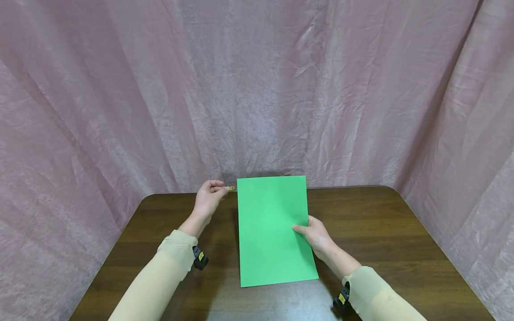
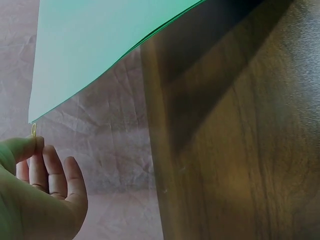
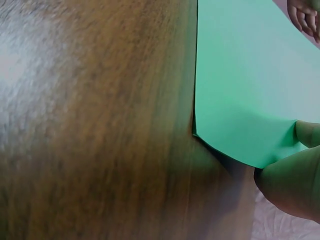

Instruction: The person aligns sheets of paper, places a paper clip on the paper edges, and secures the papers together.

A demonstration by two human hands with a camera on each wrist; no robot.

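Observation:
My right hand (image 1: 319, 236) grips a green sheet of paper (image 1: 273, 223) at its right edge, thumb on the front face and the other fingers hidden behind. The sheet stands tilted up over the table. Along its edge in the left wrist view, the green paper (image 2: 100, 45) shows more than one layer. Between thumb and index finger my left hand (image 1: 207, 200) pinches a small yellow paper clip (image 1: 230, 188). In the left wrist view the clip (image 2: 33, 130) points at the paper's corner, its tip right at the edge. The left hand's other fingers are loosely bent.
A brown wooden table (image 1: 381, 232) with rounded far corners lies beneath both hands. Pink curtains (image 1: 257, 89) hang right behind its far edge and along the right side. Each wrist wears a small black camera (image 1: 200, 257) on a strap.

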